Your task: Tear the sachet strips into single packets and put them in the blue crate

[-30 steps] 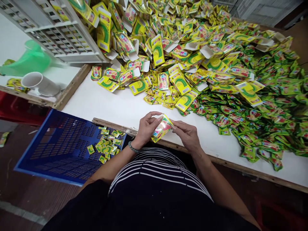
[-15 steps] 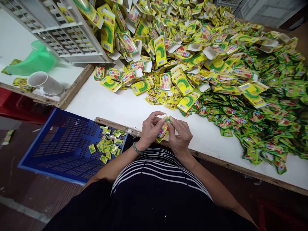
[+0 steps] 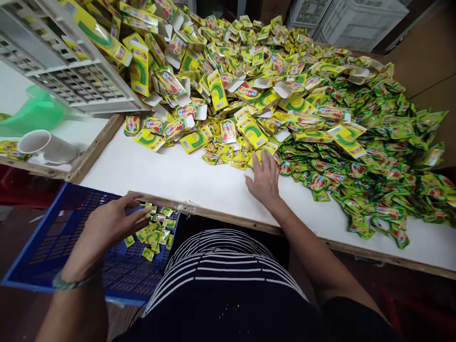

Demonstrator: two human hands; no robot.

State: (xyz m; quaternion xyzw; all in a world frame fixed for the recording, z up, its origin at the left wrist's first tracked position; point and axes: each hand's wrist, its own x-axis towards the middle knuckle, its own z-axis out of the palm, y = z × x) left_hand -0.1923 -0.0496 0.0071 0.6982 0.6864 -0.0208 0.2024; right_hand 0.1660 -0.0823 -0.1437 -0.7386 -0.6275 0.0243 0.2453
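My left hand (image 3: 116, 219) hangs over the blue crate (image 3: 60, 237), thumb and fingers apart, with nothing visibly held. Below its fingertips, several small yellow boxes (image 3: 153, 232) lie in the crate. My right hand (image 3: 265, 180) reaches across the white tabletop (image 3: 213, 185) with its fingers spread. Its fingertips rest at a yellow box (image 3: 272, 148) on the near edge of the pile and partly cover it. Just left of those fingers lie small yellow packets (image 3: 226, 154), and to their right spreads a heap of green packets (image 3: 335, 175).
Many open-flapped yellow boxes (image 3: 210, 90) cover the back of the table. A white plastic crate (image 3: 81, 61) stands tilted at the left, near a white cup (image 3: 48, 146) and a green scoop-like thing (image 3: 39, 111). A wooden strip (image 3: 221, 214) edges the table.
My hands have parted. The left, which held a small yellow box with the right, has swung left over the blue crate and opened. The right has moved forward to the pile. The view has shifted.
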